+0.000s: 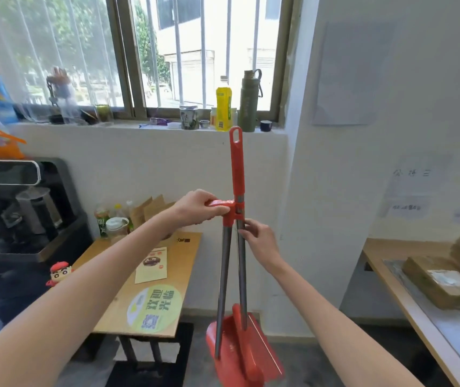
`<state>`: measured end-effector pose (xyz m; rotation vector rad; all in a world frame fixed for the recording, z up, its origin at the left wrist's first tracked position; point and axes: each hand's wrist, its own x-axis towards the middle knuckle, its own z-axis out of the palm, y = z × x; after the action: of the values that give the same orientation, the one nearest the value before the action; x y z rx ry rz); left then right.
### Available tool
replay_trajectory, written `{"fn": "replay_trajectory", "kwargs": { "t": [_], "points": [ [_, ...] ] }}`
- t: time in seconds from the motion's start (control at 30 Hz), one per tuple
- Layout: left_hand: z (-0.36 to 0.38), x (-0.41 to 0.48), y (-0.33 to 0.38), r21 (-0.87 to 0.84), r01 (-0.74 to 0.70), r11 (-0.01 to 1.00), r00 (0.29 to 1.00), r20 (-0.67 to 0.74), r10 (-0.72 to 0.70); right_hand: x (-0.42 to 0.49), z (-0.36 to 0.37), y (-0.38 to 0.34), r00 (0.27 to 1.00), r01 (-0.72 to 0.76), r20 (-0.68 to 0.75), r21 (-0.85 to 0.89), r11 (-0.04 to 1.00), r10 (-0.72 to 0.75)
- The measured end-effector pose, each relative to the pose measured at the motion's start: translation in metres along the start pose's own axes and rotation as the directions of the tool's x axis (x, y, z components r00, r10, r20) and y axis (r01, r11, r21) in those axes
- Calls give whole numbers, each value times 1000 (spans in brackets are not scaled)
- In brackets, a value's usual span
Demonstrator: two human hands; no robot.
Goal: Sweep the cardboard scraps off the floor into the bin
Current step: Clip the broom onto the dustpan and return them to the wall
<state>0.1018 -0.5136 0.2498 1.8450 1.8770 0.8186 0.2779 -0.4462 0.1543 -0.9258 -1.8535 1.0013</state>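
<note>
Broom [236, 169], dead ahead at twelve o'clock, is clipped to the dustpan [219, 342]. Your left hand [198, 205] curls round the dustpan's grip, your right hand [262, 241] pinches the broom's pole, probably to unclip them. Scraps unseen.

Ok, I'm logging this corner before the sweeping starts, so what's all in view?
broom: one, red grip and grey pole, upright at centre
dustpan: one, red, low at centre, clipped to broom
table: one, wooden, left
round sticker: one, green, on table
leaflet: one, cream, on table
figurine: one, red cap, left of table
coffee machine: one, black, far left
bottle: one, yellow, windowsill
flask: one, olive, windowsill
parcels: two, brown, right counter
left hand: one, grips dustpan handle
right hand: one, pinches broom pole
</note>
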Motion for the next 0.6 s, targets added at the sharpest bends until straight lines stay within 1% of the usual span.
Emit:
{"fn": "replay_trajectory", "kwargs": {
  "t": [0.07, 0.1, 0.17, 0.4, 0.5, 0.6],
  "points": [
    [1, 15, -1, 216, -68, 974, 990, -104, 92, 13, 0, 2, 999, -16, -31, 26, 1000, 17],
    [3, 22, -2, 268, -87, 959, 981, -142, 129, 19, 1, 4, 999, -26, -40, 41, 999, 28],
    [9, 38, -9, 294, -100, 951, 963, -210, 167, 30, 2, 12, 998, -36, -43, 59, 998, 38],
    [17, 103, -52, 175, -100, 980, 945, -291, 148, 95, 15, 51, 998, -18, -57, 61, 998, 22],
    [16, 129, -64, 107, -84, 991, 937, -330, 115, 130, 16, 59, 997, 12, -71, 37, 999, -9],
    [17, 156, -73, -2, -64, 998, 934, -354, 59, 163, 15, 63, 997, 14, -79, 25, 1000, -12]
  ]
}}
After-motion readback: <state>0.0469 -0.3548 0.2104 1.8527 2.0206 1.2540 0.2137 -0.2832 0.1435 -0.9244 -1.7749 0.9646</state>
